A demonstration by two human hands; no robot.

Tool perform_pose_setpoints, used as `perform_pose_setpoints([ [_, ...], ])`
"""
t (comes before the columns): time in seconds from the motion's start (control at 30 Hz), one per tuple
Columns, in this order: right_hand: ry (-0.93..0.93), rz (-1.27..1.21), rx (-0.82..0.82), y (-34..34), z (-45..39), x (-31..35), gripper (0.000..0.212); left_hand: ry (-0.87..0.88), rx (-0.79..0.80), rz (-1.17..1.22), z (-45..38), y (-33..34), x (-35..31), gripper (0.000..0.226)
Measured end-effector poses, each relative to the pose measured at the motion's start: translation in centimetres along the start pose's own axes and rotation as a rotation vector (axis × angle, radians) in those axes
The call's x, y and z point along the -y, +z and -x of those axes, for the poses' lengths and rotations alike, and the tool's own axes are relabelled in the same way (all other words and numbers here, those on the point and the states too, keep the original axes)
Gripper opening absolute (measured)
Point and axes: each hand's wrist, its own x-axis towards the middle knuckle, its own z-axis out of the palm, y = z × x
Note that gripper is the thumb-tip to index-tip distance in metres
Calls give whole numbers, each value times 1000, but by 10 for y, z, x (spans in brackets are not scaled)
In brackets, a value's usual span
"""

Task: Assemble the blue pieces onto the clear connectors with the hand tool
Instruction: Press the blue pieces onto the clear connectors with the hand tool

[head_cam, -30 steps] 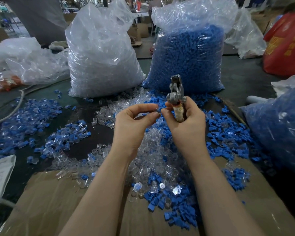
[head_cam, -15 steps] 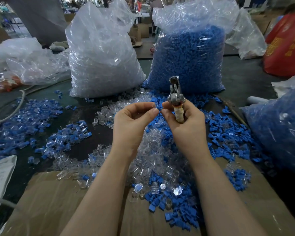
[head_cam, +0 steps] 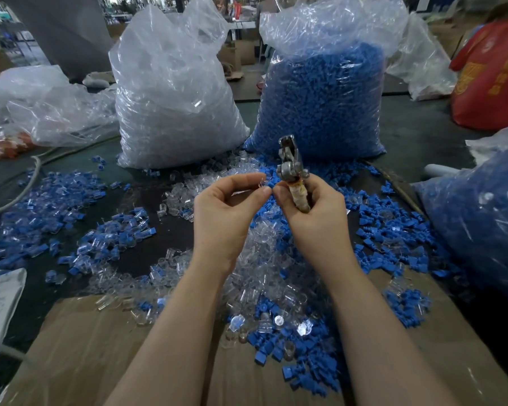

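Note:
My right hand (head_cam: 317,215) grips the wrapped handle of a metal hand tool (head_cam: 291,162), whose jaws point up. My left hand (head_cam: 226,215) pinches a small clear connector (head_cam: 261,183) between thumb and forefinger, close to the fingertips of the right hand. Whether a blue piece sits between the fingertips I cannot tell. Below both hands lies a heap of loose clear connectors (head_cam: 264,268) mixed with blue pieces (head_cam: 302,356).
A bag of clear connectors (head_cam: 173,92) and a bag of blue pieces (head_cam: 323,98) stand at the back. Joined blue-and-clear parts (head_cam: 41,206) lie at the left. Another blue-filled bag (head_cam: 487,224) is on the right, cardboard (head_cam: 79,353) in front.
Both hands stay together at the middle. The left fingertips have shifted slightly against the right ones, and the tool has tilted a little.

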Motion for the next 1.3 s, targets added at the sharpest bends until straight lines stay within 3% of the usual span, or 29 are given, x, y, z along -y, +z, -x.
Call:
perform_pose_setpoints([
  [0.4, 28, 11, 24, 0, -2, 0, 15, 9, -10, -7, -1, 0, 2, 19],
  [0.77, 87, 188, 147, -12, -4, -8, 12, -111, -35, 238, -4, -4, -1, 16],
  [1.03, 86, 329, 272, -12, -3, -9, 8, 14, -18, 162, -6, -8, 1, 24],
  [1.3, 62, 400, 272, -11, -2, -7, 7, 85, 16, 69, -6, -9, 0, 27],
])
